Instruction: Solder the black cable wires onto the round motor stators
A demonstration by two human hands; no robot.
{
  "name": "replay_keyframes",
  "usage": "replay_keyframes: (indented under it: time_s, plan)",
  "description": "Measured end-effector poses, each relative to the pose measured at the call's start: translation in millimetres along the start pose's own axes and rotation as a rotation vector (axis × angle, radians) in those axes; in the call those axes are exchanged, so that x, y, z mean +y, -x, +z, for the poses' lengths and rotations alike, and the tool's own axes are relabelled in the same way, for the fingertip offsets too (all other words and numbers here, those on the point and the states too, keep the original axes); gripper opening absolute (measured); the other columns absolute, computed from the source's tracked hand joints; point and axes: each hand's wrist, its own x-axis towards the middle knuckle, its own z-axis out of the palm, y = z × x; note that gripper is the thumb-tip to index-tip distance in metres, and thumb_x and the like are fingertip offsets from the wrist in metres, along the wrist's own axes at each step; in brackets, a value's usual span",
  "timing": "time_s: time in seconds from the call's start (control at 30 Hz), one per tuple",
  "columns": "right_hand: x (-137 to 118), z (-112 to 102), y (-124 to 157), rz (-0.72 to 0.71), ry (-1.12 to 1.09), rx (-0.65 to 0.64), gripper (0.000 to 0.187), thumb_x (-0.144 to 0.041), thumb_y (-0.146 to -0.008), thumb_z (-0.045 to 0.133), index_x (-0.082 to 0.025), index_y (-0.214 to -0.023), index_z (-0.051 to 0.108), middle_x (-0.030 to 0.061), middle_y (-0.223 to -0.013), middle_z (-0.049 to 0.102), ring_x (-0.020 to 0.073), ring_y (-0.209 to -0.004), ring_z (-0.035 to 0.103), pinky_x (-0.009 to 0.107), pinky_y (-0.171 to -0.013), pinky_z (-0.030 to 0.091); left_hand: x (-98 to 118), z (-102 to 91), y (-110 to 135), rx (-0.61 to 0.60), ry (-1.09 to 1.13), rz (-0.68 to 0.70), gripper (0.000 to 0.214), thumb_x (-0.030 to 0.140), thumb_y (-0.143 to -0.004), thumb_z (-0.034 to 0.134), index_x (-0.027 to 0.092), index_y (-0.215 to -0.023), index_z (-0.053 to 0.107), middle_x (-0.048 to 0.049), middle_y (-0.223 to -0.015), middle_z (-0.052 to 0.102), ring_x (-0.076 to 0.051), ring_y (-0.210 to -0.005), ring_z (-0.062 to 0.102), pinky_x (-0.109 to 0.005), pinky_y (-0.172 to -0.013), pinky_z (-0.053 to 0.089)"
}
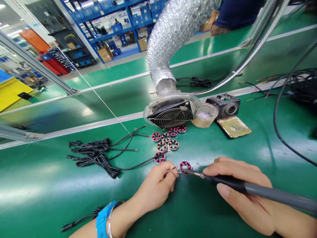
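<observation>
My right hand (244, 191) grips a grey soldering iron (250, 188) like a pen, its tip touching a small round motor stator (185, 166) with red coils on the green bench. My left hand (157, 186) is pinched on a thin wire or solder strand at the stator's left edge. A blue wristband (103, 219) circles my left wrist. Another stator (159, 157) with a black cable attached lies just above my left hand. Several more stators (168, 138) sit in a cluster farther back.
A foil fume-extraction hose ending in a fan grille (172, 114) hangs over the stators. A tape roll (205, 115), a black iron stand (226, 106) and its sponge plate (234, 127) sit right of it. Coiled black cables (95, 153) lie left. Another person's arm (224, 19) rests far back.
</observation>
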Motion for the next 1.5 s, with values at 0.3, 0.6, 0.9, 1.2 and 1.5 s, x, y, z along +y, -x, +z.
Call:
replay_keyframes:
  time_s: [0.3, 0.6, 0.9, 1.2, 1.5]
  plan:
    - [2, 4, -1, 0.012, -0.039, -0.016, 0.019, -0.018, -0.085, 0.049, -0.023, -0.095, 0.064, 0.0015, -0.066, 0.061, 0.0153, -0.05, 0.051, 0.03, -0.047, 0.035, -2, 0.2, 1, 0.003, -0.008, 0.015, 0.031, 0.04, -0.097, 0.042, 0.02, -0.074, 0.047, 0.0059, -0.056, 0.047, -0.01, -0.052, 0.039, -0.023, -0.053, 0.031]
    - [0, 3, 0, -0.016, -0.034, -0.056, 0.02, -0.015, -0.081, 0.05, -0.022, -0.095, 0.063, -0.0005, -0.063, 0.057, 0.0138, -0.048, 0.051, 0.03, -0.048, 0.037, -1, -0.2, 2, -0.002, -0.034, 0.012, 0.03, 0.041, -0.097, 0.042, 0.02, -0.075, 0.048, 0.006, -0.056, 0.047, -0.01, -0.052, 0.039, -0.022, -0.052, 0.03]
    - [-2, 5, 3, -0.079, 0.024, -0.034, 0.025, -0.015, -0.079, 0.05, -0.022, -0.099, 0.064, 0.0018, -0.065, 0.06, 0.0171, -0.05, 0.054, 0.032, -0.049, 0.038, 0, -0.2, 3, -0.003, -0.056, 0.019, 0.031, 0.041, -0.097, 0.042, 0.02, -0.076, 0.049, 0.006, -0.056, 0.047, -0.01, -0.052, 0.039, -0.023, -0.052, 0.031]
    - [-1, 4, 4, -0.081, 0.02, -0.012, 0.024, -0.014, -0.079, 0.05, -0.019, -0.098, 0.064, 0.0017, -0.067, 0.06, 0.0165, -0.054, 0.056, 0.031, -0.051, 0.037, 0, -0.5, 3, -0.006, -0.045, 0.023, 0.031, 0.041, -0.097, 0.042, 0.02, -0.075, 0.048, 0.0062, -0.056, 0.047, -0.01, -0.053, 0.04, -0.023, -0.054, 0.032]
    - [4, -5, -3, -0.17, 0.112, 0.04, 0.026, -0.013, -0.079, 0.051, -0.018, -0.101, 0.064, 0.0015, -0.066, 0.059, 0.0155, -0.051, 0.052, 0.031, -0.049, 0.037, 0, 0.7, 1, -0.004, -0.027, -0.004, 0.031, 0.041, -0.096, 0.043, 0.02, -0.074, 0.047, 0.0063, -0.056, 0.047, -0.01, -0.052, 0.039, -0.022, -0.054, 0.031]
